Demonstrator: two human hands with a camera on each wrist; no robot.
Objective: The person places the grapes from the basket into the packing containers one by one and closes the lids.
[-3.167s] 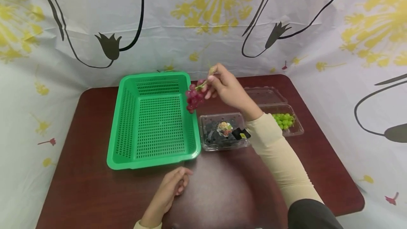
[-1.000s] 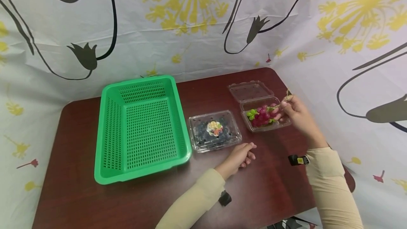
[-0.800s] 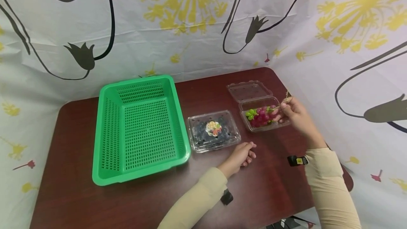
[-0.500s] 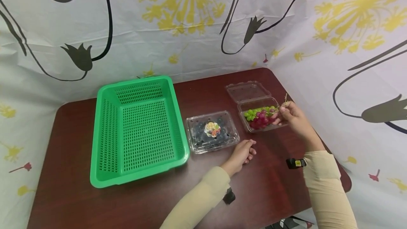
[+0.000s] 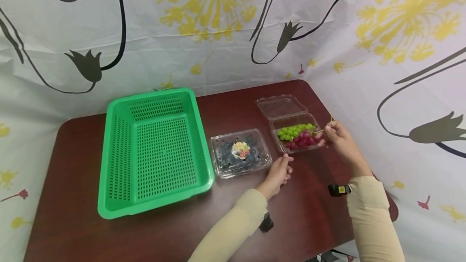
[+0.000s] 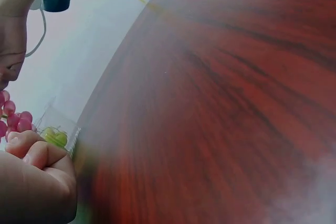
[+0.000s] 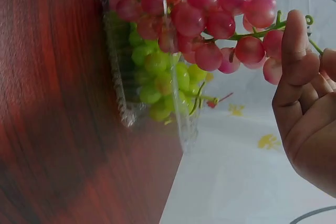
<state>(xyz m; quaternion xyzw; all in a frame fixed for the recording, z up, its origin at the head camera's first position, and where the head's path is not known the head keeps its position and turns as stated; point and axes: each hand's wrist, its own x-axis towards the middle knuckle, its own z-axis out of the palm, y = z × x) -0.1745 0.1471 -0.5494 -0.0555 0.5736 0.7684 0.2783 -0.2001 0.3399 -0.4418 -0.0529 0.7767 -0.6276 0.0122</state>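
Observation:
My right hand [image 5: 338,138] pinches the green stem of a bunch of red grapes [image 7: 205,19] between thumb and fingers. In the head view those grapes hang into the front part of an open clear plastic clamshell box [image 5: 278,144], at its right end. Beside them in the box lies a bunch of green grapes [image 5: 291,132], partly covered by the red ones in the right wrist view. My left hand [image 5: 278,175] hovers low near the front of the boxes, fingers loosely curled and holding nothing; its bent fingers [image 6: 44,153] show in the left wrist view.
A large green plastic basket [image 5: 154,206] with slotted sides stands on the left of the dark red table [image 5: 291,221]. Between it and the open box sits a closed clear box [image 5: 227,169] of dark fruit with a round label. A patterned curtain [image 5: 218,68] borders the table behind.
The right hand has carried the red grapes from beside the basket over to the open box, then shifted them frontward, uncovering more green grapes. The left hand has moved right.

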